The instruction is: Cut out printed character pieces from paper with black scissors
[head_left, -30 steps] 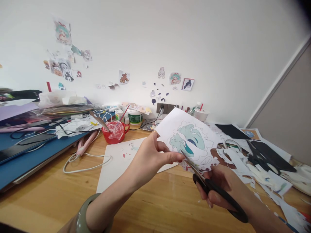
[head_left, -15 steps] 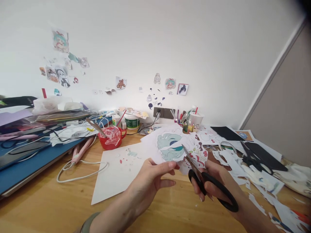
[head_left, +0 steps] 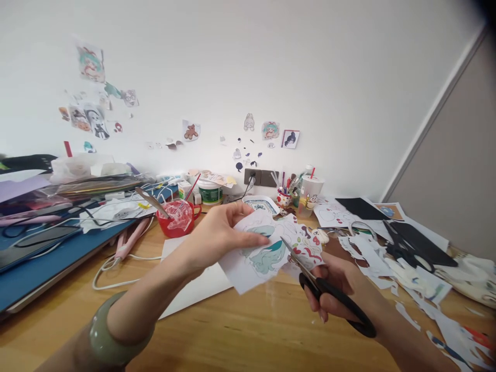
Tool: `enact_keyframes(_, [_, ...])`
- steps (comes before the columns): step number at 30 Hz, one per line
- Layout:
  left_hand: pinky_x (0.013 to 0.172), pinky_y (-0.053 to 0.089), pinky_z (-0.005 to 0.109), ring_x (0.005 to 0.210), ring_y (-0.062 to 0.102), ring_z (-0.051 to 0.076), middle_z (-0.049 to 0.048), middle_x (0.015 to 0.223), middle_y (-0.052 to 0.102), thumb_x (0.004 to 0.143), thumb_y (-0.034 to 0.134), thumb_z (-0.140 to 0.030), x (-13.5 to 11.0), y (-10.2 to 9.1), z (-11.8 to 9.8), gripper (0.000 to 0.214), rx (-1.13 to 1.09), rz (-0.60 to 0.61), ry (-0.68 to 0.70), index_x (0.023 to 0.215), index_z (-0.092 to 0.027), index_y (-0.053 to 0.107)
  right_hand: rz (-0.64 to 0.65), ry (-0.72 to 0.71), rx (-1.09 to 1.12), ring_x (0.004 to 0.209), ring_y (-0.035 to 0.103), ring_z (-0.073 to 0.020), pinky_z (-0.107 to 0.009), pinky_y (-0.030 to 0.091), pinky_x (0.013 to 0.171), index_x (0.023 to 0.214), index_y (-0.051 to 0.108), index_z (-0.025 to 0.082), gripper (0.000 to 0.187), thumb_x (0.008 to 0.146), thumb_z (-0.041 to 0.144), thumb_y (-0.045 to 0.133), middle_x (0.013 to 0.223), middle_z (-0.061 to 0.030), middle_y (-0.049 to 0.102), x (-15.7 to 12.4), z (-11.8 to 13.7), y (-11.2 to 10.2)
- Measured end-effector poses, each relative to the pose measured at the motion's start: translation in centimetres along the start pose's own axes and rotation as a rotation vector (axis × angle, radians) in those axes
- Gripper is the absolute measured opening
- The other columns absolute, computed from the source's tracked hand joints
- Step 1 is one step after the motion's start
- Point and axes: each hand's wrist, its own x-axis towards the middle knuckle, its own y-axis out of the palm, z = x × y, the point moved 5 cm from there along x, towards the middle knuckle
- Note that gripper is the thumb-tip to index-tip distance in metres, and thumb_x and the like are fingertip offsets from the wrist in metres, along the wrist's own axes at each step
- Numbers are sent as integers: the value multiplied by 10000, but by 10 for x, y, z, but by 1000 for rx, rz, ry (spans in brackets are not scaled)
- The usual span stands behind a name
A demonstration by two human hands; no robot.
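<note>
A paper sheet (head_left: pixel 267 261) printed with teal hair shapes and small red and green pictures is held up over the wooden table. My left hand (head_left: pixel 222 232) pinches its upper left part, the thumb lying across the teal print. In my right hand (head_left: pixel 337 284) are black-handled scissors (head_left: pixel 306 271), their blades angled up and left against the paper's right part. Whether the blades are parted is hard to make out. Below and behind my left arm, a white sheet (head_left: pixel 201 289) lies flat on the table, partly covered.
A red mug (head_left: pixel 176 219) with crumpled plastic stands at the left, near white cables and a pink stick-like tool (head_left: pixel 129 240). Behind the paper are a patterned dish (head_left: pixel 261 204), a pen cup (head_left: pixel 284 198) and a drink cup (head_left: pixel 310 194). Paper scraps and other black scissors (head_left: pixel 406 250) cover the right.
My left hand has moved from the paper's lower edge to its upper left, and the paper has turned and come lower. The scissors have shifted slightly left in my right hand.
</note>
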Motion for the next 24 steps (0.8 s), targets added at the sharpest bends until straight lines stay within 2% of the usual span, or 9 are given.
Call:
enact_keyframes(4, [527,491,232,567,625,150,36,689,686,556,750,-201,0,15,16,234,-33,84,-105,753,-138,640,15,-8,36,453,439,-90,-217,404,414,613,355,212,461,558,502,709,534,46,494,2,-1,0])
enact_keyframes(10, [458,456,183,482,595,108,13,592,674,589,733,-206,-2,21,28,145,-153,93,-171,697,-143,660,30,-3,65,449,439,-86,-219,399,416,612,355,213,450,562,490,706,528,57,492,5,-4,0])
enact_keyframes(17, [454,447,185,489,594,114,20,581,672,581,735,-201,-3,23,29,140,-161,-4,-143,681,-136,660,121,-32,64,425,429,-81,-212,353,398,621,332,220,525,526,605,675,544,42,511,7,4,5])
enact_keyframes(24, [501,482,219,523,612,130,37,640,691,593,721,-196,-5,24,29,140,-158,-54,-136,711,-145,668,115,-36,64,418,425,-83,-227,361,411,616,325,223,535,530,631,662,533,42,518,6,6,6])
